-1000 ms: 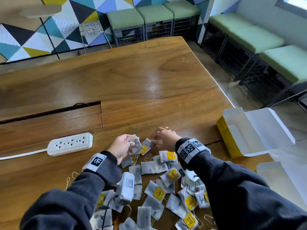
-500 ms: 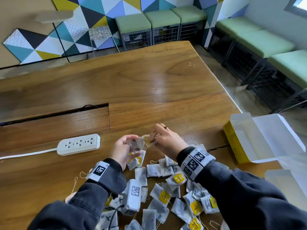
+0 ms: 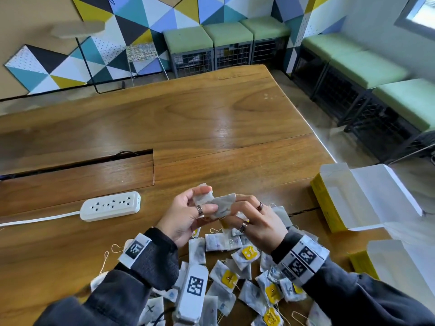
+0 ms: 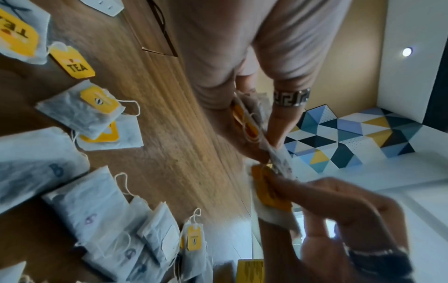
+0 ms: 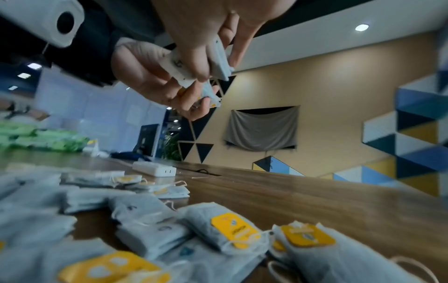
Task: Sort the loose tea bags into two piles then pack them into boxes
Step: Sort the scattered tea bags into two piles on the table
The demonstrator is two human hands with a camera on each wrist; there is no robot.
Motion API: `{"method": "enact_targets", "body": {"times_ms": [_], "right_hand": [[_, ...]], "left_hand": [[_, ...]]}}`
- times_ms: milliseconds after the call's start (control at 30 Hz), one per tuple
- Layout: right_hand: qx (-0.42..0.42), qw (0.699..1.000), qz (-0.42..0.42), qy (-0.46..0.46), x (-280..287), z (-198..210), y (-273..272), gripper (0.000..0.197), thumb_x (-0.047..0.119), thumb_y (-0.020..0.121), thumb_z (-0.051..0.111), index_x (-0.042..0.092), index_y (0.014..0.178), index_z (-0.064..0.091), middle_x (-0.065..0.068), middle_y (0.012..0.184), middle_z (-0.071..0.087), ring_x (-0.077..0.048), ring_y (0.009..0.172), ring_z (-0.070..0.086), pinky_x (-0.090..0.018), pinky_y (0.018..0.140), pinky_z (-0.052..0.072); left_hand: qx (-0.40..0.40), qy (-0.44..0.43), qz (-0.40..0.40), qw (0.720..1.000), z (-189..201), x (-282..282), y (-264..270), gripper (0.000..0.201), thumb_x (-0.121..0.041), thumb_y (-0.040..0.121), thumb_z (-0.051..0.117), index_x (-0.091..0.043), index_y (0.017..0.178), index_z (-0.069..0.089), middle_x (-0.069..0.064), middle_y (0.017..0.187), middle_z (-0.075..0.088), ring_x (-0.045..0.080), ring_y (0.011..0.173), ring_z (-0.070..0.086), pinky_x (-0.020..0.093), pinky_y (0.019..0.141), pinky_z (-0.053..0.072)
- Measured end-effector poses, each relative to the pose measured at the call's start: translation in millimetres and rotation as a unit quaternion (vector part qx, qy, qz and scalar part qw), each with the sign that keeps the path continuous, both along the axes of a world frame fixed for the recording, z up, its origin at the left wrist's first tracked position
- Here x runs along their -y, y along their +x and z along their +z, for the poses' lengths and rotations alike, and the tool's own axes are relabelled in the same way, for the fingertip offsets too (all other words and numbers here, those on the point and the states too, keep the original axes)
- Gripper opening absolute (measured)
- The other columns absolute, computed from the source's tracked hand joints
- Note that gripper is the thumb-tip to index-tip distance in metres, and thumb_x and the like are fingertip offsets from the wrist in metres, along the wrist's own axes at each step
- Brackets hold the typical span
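Both hands are raised above the counter (image 3: 211, 128), the left hand (image 3: 186, 215) and right hand (image 3: 256, 222) each with fingers pinched on one tea bag (image 3: 223, 203) between them.

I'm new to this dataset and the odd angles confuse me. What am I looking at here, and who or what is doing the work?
No machine: a person works bare-handed. One picture comes from a head camera looking down; the other two from cameras strapped to each wrist. On the brown wooden table lie loose white paper tea bags with yellow tags, a white power strip and two open yellow-sided cardboard boxes, both looking empty. The left hand and right hand are raised above the heap, together pinching white tea bags between them.
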State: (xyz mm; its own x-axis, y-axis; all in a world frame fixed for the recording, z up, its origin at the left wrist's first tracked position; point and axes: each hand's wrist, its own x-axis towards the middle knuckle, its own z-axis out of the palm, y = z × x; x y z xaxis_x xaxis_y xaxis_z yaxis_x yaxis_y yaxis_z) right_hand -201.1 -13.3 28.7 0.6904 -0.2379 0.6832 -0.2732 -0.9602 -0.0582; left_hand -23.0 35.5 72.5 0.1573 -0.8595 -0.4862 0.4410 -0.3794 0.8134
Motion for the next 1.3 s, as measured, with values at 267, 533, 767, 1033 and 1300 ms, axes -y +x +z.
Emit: {"method": "enact_targets", "body": {"times_ms": [267,533,767,1033,1300], "right_hand": [[0.128,0.733,-0.053,0.666,-12,23,-22,0.028,0.028,0.073,0.072,0.012,0.095,0.066,0.001,0.107,0.062,-0.007,0.087,0.062,-0.019,0.075,0.051],[0.186,0.631,-0.042,0.752,-15,18,1,0.031,0.015,0.079,0.070,-0.008,0.096,0.058,-0.014,0.087,0.065,-0.020,0.080,0.062,-0.033,0.074,0.054],[0.182,0.747,-0.112,0.629,-32,24,-19,0.014,0.015,0.082,0.069,0.004,0.081,0.059,-0.015,0.076,0.064,-0.014,0.072,0.058,-0.037,0.071,0.050],[-0.103,0.891,-0.004,0.443,-11,72,-20,0.013,0.018,0.081,0.064,0.023,0.072,0.055,0.009,0.075,0.056,-0.001,0.075,0.049,-0.007,0.071,0.034],[-0.202,0.820,0.031,0.535,25,92,0,0.017,0.012,0.087,0.059,0.010,0.073,0.050,0.007,0.071,0.047,-0.007,0.065,0.045,-0.028,0.062,0.040]], "left_hand": [[0.106,-0.041,0.024,0.993,3,-7,4,0.039,0.014,0.075,0.063,-0.019,0.095,0.062,0.002,0.096,0.060,0.019,0.090,0.063,0.036,0.079,0.056],[0.013,-0.057,0.023,0.998,0,-9,-12,0.019,-0.004,0.087,0.057,-0.012,0.104,0.062,0.005,0.093,0.066,0.022,0.083,0.065,0.030,0.071,0.057],[-0.002,-0.046,0.110,0.993,-6,-8,-15,0.022,0.001,0.091,0.048,-0.013,0.103,0.059,0.012,0.106,0.064,0.025,0.094,0.062,0.034,0.078,0.055],[0.319,-0.084,-0.063,0.942,-5,-13,-20,0.043,0.001,0.089,0.051,-0.038,0.095,0.067,-0.002,0.101,0.070,0.023,0.089,0.065,0.035,0.078,0.056],[-0.050,-0.026,-0.067,0.996,13,-19,-26,0.038,-0.032,0.095,0.039,-0.005,0.109,0.063,0.014,0.094,0.070,0.023,0.076,0.068,0.036,0.062,0.059]]}}
